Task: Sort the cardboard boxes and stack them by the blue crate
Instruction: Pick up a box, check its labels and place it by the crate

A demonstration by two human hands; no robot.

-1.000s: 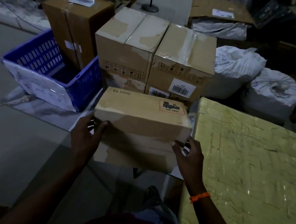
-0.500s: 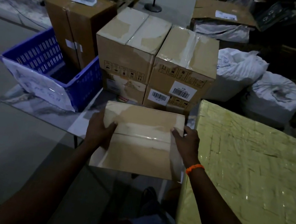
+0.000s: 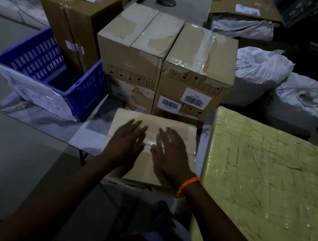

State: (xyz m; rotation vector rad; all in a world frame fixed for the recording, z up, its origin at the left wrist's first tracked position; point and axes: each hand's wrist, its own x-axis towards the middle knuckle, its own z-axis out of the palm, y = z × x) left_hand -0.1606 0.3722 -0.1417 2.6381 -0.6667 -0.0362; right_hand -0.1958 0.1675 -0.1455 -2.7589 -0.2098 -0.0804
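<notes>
Left hand [image 3: 127,142] and right hand [image 3: 169,153] are lying side by side over the top of the flat cardboard box [image 3: 189,141], fingers straight, holding nothing; the box is resting on the table [image 3: 53,122], just before the stacked cardboard boxes [image 3: 134,62]; it is sitting between the blue crate [image 3: 88,88] and a yellow wrapped package [image 3: 265,179].

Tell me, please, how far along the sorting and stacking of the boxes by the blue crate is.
Done: four cardboard boxes stand two-high beside the blue crate, a tall brown box behind it. In hand: a flat box lies on the table before that stack, left hand and right hand open over its top. Left: the flat box is not yet stacked; whether the yellow-wrapped parcel belongs is unclear.
</notes>
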